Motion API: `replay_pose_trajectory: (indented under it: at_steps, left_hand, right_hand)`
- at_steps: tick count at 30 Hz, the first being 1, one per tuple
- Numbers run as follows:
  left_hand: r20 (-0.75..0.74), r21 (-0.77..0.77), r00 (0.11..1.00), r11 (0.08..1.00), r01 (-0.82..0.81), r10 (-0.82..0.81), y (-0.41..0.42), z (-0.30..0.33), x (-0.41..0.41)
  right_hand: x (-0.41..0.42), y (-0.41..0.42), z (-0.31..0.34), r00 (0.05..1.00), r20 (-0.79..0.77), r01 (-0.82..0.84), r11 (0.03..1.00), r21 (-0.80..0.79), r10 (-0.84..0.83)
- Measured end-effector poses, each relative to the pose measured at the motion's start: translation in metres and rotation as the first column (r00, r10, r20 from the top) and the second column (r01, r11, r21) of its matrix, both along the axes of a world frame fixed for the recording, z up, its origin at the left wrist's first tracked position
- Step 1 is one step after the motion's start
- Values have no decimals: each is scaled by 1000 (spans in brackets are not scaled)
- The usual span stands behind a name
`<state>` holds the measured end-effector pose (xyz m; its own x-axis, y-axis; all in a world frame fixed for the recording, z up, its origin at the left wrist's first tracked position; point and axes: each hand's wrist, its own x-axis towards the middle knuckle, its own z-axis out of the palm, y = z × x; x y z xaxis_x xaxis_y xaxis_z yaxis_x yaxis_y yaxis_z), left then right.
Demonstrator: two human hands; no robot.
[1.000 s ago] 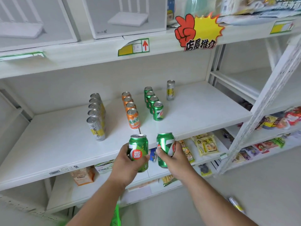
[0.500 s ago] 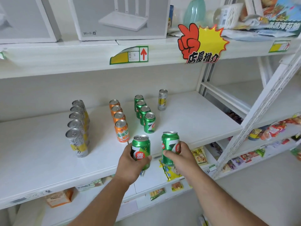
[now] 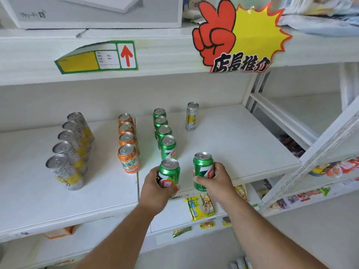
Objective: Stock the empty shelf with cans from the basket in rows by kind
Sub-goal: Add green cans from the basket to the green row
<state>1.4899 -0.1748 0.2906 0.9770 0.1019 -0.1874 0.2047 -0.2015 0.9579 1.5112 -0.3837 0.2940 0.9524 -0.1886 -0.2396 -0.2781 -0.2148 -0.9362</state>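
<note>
Left hand (image 3: 158,186) wrapped round an upright green can (image 3: 168,172), thumb across the red label, can held at the front end of the green row (image 3: 164,131) and just in front of its nearest can; whether resting on the shelf (image 3: 233,144) or held just above it, hard to tell

Right hand (image 3: 214,180) gripping a second green can (image 3: 203,170), upright too, just to the right of the first and level with it, over the front part of the shelf near the edge; the two held cans apart, a narrow gap between them

On the shelf, three rows running front to back: at the left a row of five tall silver-and-yellow cans (image 3: 68,148); in the middle a row of four orange cans (image 3: 127,141); then the green row, four cans deep. One lone silver-and-yellow can (image 3: 192,116) standing at the back, to the right of the green row and apart from it. Right part of the shelf bare white board

Above, another shelf edge carrying a green-bordered price tag (image 3: 97,57) with a red arrow, and a red-and-yellow hand-shaped sign (image 3: 239,35) with printed characters. A grey box (image 3: 97,12) marked Wi-Fi standing on that upper shelf

Below, a lower shelf with yellow snack packets (image 3: 202,206) lying flat, and further packets on the shelves at the far right, too blurred to name
</note>
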Motion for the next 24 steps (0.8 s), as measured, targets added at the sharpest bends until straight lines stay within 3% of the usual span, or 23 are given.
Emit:
replay_pose_trajectory:
  at_steps: [13,21,24]
  left_hand:
    - [-15,41,992,991,-124,125,-33,-41,40]
    - [-47,56,996,996,-69,71,-26,-53,43]
    - [-84,97,993,993,-72,80,-19,-56,33]
  right_hand:
    - [63,-44,-47,997,34,-61,993,-103,65]
    - [53,-46,-56,995,26,-94,979,-184,100]
    - [18,-41,-56,998,62,22,979,-203,-10]
